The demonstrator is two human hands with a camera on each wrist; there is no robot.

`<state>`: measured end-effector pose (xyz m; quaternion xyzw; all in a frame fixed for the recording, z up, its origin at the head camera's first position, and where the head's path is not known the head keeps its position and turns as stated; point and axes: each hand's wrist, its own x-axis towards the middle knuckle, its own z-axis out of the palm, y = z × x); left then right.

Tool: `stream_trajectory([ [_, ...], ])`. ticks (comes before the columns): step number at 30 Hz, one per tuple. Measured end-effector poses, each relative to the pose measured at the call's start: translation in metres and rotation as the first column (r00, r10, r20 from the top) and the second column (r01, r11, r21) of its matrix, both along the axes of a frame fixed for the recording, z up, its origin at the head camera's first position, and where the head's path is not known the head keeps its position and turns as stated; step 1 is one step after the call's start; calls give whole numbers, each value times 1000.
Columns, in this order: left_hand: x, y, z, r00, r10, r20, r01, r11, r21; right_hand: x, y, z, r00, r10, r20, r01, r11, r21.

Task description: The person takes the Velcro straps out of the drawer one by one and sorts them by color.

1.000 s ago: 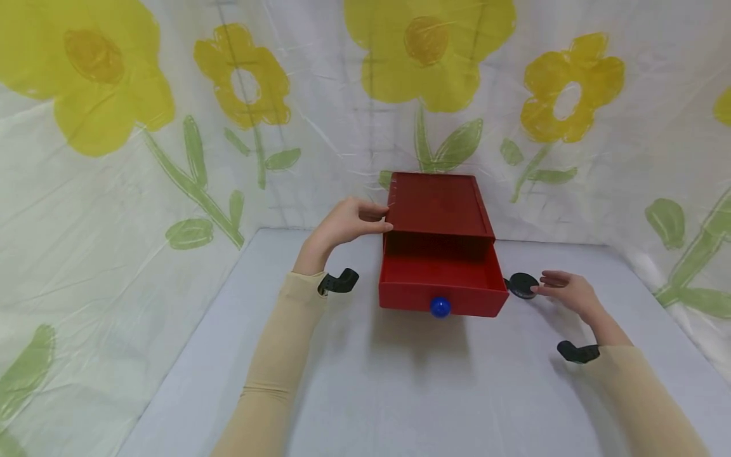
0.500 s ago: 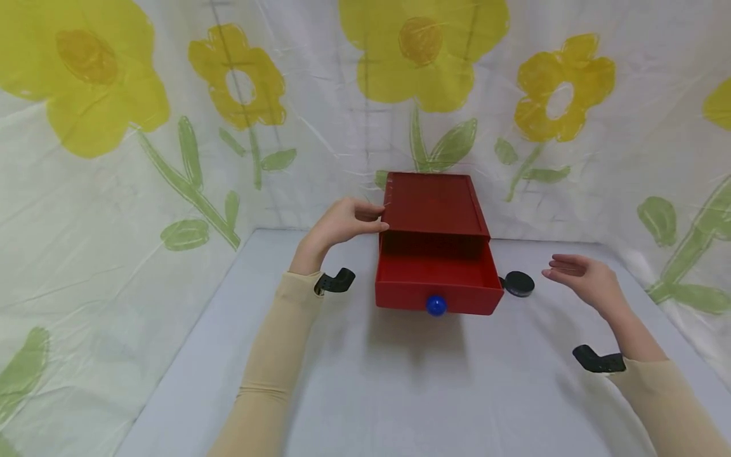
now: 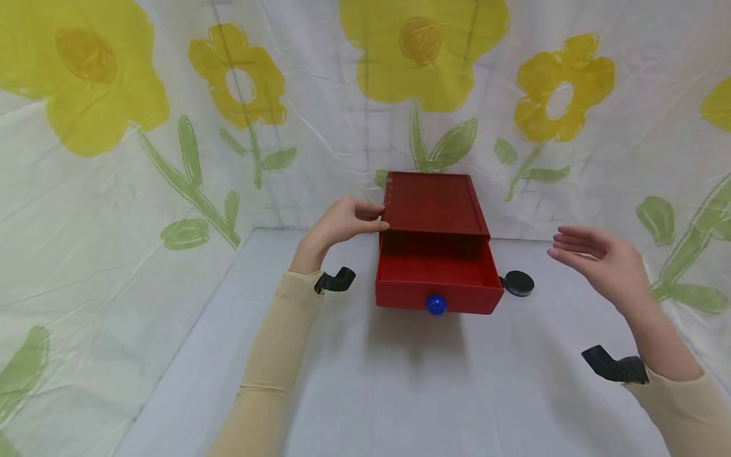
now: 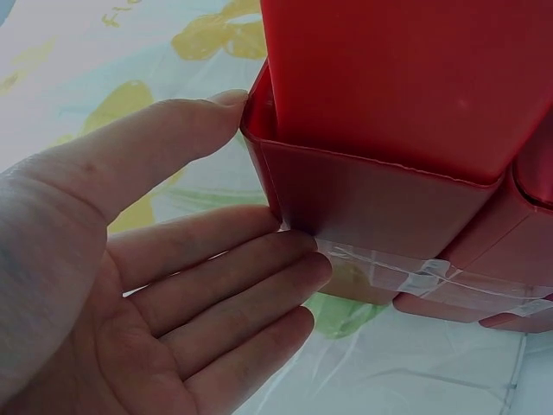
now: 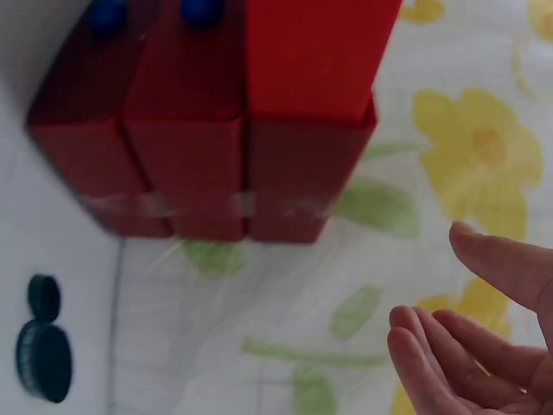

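A red drawer cabinet [image 3: 432, 202] stands at the back of the table, its top drawer [image 3: 440, 293] pulled out by a blue knob's side and holding nothing that shows. My left hand [image 3: 345, 223] is at the cabinet's upper left side. In the left wrist view, its thumb tip lies at the front edge and its straight fingers [image 4: 233, 298] reach along the side wall. My right hand [image 3: 611, 263] hovers in the air to the right, fingers loosely extended, holding nothing. Below and left of it, a round black disc-like piece [image 3: 518, 284] lies on the table beside the cabinet.
Two lower drawers with blue knobs [image 5: 201, 10] show in the right wrist view, and clear tape [image 5: 246, 204] runs along the cabinet's side. A smaller dark round piece [image 5: 44, 297] lies next to the larger one. A flowered sheet [image 3: 320, 127] hangs behind the white table [image 3: 422, 406].
My right hand has risen and drawn away to the right from the black round piece, which stays on the table. The left hand keeps its place at the cabinet; the drawer stays out.
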<state>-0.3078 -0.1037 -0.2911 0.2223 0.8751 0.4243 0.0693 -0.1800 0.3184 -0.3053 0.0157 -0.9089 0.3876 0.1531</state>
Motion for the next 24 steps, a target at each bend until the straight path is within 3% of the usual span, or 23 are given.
stream_trajectory([
  [6, 0, 0, 0, 1000, 7, -2, -8, 1000, -5, 17, -30, 22, 996, 58, -69, -62, 997, -51],
  [11, 0, 0, 0, 1000, 9, -6, -9, 1000, -7, 30, -59, 33, 971, 142, -191, -154, 987, -44],
  [14, 0, 0, 0, 1000, 9, -7, -9, 1000, -2, 37, -76, 35, 957, 177, -231, -188, 982, -25],
  [24, -1, -1, 0, 1000, -5, -9, 5, 1000, 15, 54, -115, 26, 937, 262, -230, -264, 964, 22],
])
